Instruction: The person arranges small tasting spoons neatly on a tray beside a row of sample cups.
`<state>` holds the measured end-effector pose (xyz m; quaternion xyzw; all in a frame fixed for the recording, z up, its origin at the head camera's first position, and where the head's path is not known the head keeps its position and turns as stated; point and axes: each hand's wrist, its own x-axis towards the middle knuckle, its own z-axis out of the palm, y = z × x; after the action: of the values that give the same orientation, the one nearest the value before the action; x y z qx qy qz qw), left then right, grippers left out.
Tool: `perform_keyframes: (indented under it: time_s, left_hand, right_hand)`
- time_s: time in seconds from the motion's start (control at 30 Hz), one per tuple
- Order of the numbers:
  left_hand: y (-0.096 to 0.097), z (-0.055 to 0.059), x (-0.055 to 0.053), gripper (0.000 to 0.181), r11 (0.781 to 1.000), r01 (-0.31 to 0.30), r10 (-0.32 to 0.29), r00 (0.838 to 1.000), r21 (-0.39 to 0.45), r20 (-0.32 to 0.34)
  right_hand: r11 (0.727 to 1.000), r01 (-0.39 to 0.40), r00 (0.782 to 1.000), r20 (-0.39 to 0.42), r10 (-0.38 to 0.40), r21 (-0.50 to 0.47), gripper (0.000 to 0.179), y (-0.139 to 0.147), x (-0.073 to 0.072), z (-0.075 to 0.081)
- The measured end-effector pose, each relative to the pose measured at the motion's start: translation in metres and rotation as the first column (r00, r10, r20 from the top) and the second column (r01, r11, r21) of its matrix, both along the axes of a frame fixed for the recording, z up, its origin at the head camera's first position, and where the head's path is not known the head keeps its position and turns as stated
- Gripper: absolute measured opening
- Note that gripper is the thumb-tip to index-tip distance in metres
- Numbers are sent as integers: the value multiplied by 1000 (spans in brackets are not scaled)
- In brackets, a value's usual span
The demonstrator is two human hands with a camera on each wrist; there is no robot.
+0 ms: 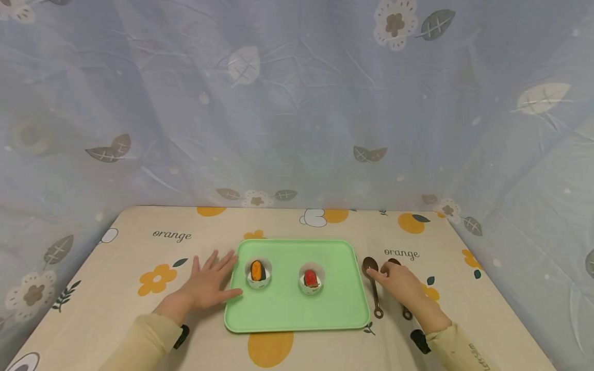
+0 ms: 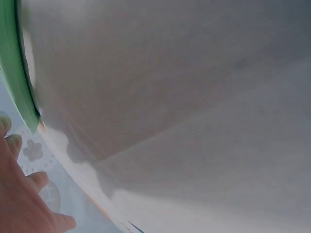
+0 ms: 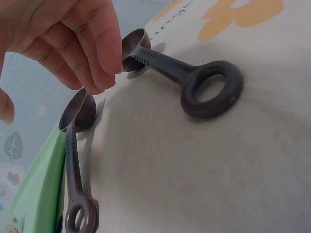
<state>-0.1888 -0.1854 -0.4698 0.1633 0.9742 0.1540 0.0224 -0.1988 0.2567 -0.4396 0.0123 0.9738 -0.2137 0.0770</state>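
My left hand (image 1: 206, 288) lies with fingers spread at the left edge of a light green tray (image 1: 283, 312), thumb reaching the rim. On the tray stand two small white cups. The left cup (image 1: 267, 267) contains an orange-topped sushi piece (image 1: 256, 271); in the right cup (image 1: 310, 267) sits a red-topped one (image 1: 310, 279). My right hand (image 1: 402, 282) hovers over two dark brown spoons right of the tray. In the right wrist view its relaxed fingers hang between the nearer-to-tray spoon (image 3: 73, 167) and the outer spoon (image 3: 167, 65), gripping neither. Both spoons lie on the cloth.
A cream tablecloth (image 1: 209, 350) printed with oranges and flowers covers the table. Behind it and at the sides hangs a grey-blue curtain (image 1: 297, 113) with leaf and flower prints. The tray's right rim runs close beside the inner spoon.
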Motion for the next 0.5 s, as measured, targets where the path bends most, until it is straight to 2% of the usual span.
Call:
perform_keyframes:
  time_s: [0.3,0.5]
  left_hand:
    - [3,4,-4,85,999,36,-35,997,-11,62]
    - [4,3,-6,88,998,47,-45,997,-37,66]
  right_hand:
    - [1000,13,1000,10,-13,-8,54,-1,-2,0]
    - [1000,12,1000,14,-12,-1,51,-1,-3,-2]
